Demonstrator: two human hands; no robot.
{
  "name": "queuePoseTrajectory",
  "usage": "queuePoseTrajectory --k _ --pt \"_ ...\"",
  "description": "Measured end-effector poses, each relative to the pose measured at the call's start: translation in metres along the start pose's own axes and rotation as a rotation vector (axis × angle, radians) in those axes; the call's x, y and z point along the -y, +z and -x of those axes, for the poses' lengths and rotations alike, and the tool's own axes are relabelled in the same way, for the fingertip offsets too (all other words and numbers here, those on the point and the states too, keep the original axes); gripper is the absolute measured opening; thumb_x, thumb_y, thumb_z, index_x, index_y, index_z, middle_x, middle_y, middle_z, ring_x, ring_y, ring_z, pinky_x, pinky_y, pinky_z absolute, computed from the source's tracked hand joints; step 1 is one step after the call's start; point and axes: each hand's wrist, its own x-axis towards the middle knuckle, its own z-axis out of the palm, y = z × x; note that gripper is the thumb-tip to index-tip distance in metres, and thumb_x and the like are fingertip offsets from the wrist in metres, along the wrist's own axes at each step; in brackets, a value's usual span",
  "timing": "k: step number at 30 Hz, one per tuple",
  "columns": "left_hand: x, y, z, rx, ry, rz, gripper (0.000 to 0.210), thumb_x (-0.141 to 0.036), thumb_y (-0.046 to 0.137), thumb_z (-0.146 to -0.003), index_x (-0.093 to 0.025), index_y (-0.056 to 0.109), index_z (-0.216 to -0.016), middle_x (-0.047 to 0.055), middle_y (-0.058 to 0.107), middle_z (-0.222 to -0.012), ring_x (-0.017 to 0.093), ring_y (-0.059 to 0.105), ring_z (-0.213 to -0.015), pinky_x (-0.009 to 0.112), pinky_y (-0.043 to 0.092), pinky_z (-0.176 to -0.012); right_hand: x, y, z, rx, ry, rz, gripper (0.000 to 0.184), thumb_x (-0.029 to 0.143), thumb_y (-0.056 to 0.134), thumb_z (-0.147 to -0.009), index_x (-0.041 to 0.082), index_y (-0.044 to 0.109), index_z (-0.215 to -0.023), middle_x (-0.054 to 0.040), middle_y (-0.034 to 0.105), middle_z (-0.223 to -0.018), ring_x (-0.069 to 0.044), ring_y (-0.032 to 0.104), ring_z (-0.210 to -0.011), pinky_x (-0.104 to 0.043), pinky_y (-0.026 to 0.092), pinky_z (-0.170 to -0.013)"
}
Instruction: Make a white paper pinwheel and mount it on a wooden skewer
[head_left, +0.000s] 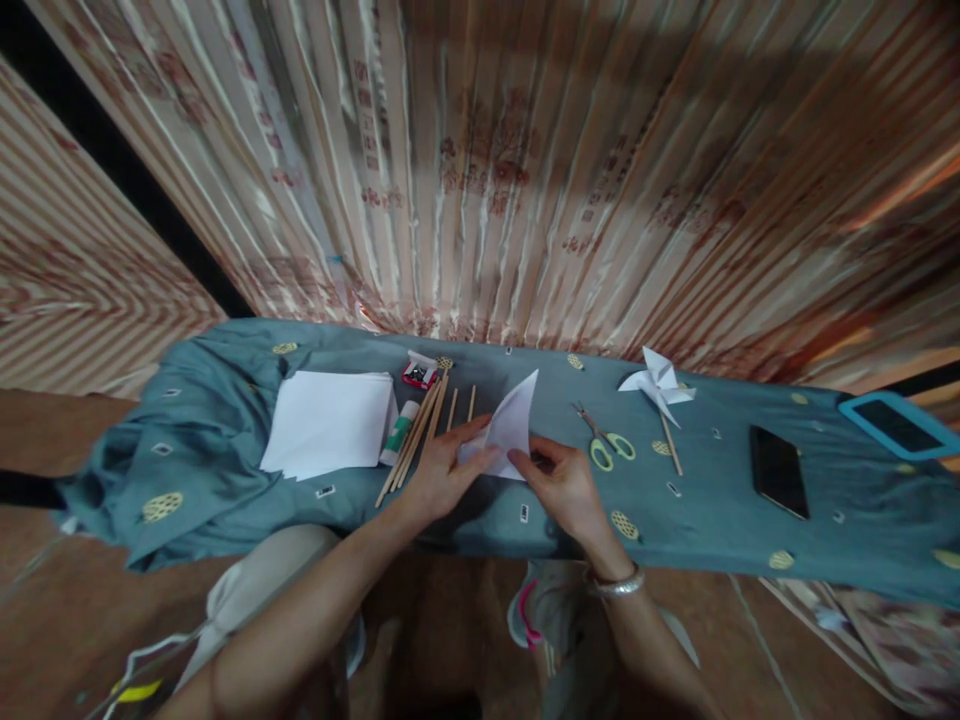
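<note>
Between my two hands is a folded sheet of white paper (513, 420), its pointed corner standing up and away from me. My left hand (448, 468) grips its left edge, with the thumb on top. At its lower right edge, my right hand (561, 483) pinches the paper between thumb and fingers. Several wooden sticks (415, 437) lie just left of my left hand. Beyond my right hand are open scissors (602, 436) with yellow-green handles. A finished paper pinwheel (658, 385) on a stick lies farther right.
A stack of white paper (328, 424) lies at left, beside a green and white glue stick (400, 432). Behind the sticks is a small red box (420, 370). A black phone (779, 471) and a blue-framed tablet (900, 424) lie at right on the green cloth (712, 520).
</note>
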Motion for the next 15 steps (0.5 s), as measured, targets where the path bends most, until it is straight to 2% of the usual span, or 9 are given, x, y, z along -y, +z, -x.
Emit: queuePoseTrajectory --k 3,6,10,15 --pt "0.007 -0.007 -0.007 -0.11 -0.082 0.112 0.051 -0.054 0.052 -0.086 -0.014 0.073 -0.11 0.01 0.074 -0.108 0.028 0.066 -0.104 0.036 0.049 -0.093 -0.008 -0.014 -0.001 0.015 0.022 -0.067 0.033 0.049 0.066 -0.078 0.019 0.068 -0.066 0.0003 0.06 -0.058 -0.015 0.051 -0.056 -0.026 0.038 -0.053" --pt "0.012 -0.011 -0.016 -0.179 -0.185 0.293 0.054 -0.061 0.06 -0.076 -0.013 0.074 -0.095 0.009 0.076 -0.088 0.025 0.07 -0.084 0.034 0.054 -0.075 -0.014 -0.033 -0.004 0.04 0.056 -0.149 0.038 0.056 0.071 -0.072 0.019 0.067 -0.062 0.0011 0.056 -0.056 -0.013 0.047 -0.054 -0.025 0.035 -0.051" --pt "0.01 -0.008 -0.024 -0.197 -0.302 0.454 0.052 -0.059 0.071 -0.066 -0.012 0.072 -0.089 0.007 0.073 -0.072 0.021 0.069 -0.065 0.03 0.053 -0.058 -0.023 -0.056 -0.007 -0.013 0.155 -0.238 0.043 0.061 0.076 -0.062 0.019 0.067 -0.061 0.001 0.056 -0.053 -0.013 0.046 -0.051 -0.025 0.037 -0.048" --pt "0.006 0.006 -0.024 -0.149 -0.403 0.509 0.039 -0.051 0.068 -0.073 -0.014 0.07 -0.085 0.007 0.074 -0.071 0.022 0.07 -0.065 0.028 0.051 -0.053 -0.038 -0.07 -0.008 -0.063 0.22 -0.307 0.044 0.062 0.08 -0.055 0.021 0.066 -0.058 0.0014 0.055 -0.052 -0.012 0.045 -0.049 -0.026 0.04 -0.046"
